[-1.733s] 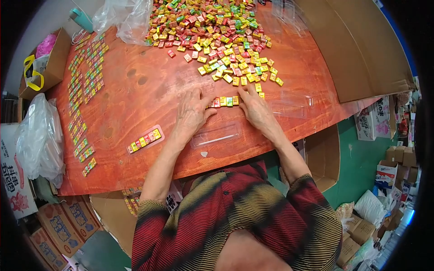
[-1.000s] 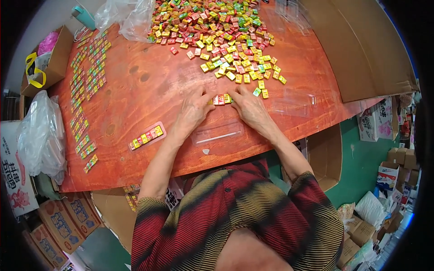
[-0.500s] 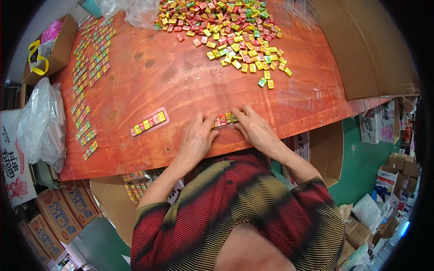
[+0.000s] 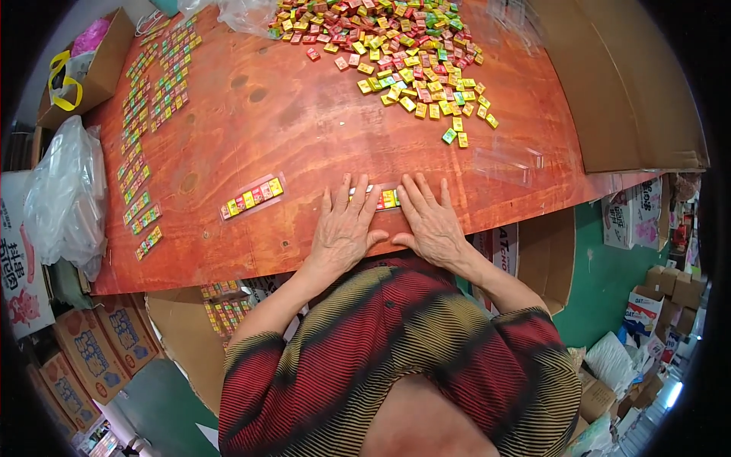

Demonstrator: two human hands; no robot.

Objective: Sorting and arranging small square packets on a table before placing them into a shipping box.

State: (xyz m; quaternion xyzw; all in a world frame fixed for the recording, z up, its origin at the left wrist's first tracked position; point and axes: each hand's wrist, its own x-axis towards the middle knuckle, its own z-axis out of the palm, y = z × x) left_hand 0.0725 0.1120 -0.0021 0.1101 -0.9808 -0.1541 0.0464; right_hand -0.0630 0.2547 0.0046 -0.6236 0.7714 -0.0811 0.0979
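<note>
A short row of small red, yellow and green boxes (image 4: 389, 199) lies near the table's front edge, partly hidden under my fingers. My left hand (image 4: 344, 228) rests flat over its left end, fingers stretched forward. Across the right end lies my right hand (image 4: 432, 225), also flat and open, its thumb pointing toward the left thumb. To the left of my hands, a second row of such boxes (image 4: 253, 198) sits in a clear plastic tray or sleeve, slightly slanted.
A large heap of loose small boxes (image 4: 396, 46) covers the far middle of the red wooden table (image 4: 228, 137). Packed rows (image 4: 169, 84) line its left side. Clear empty plastic sleeves (image 4: 506, 164) lie at right, near a tall cardboard box (image 4: 617, 91). A plastic bag (image 4: 67, 198) hangs at left.
Both hands have flattened, their fingers going from curled around the row's ends to stretched out over it. The view has shifted slightly; the second row appears a little further right.
</note>
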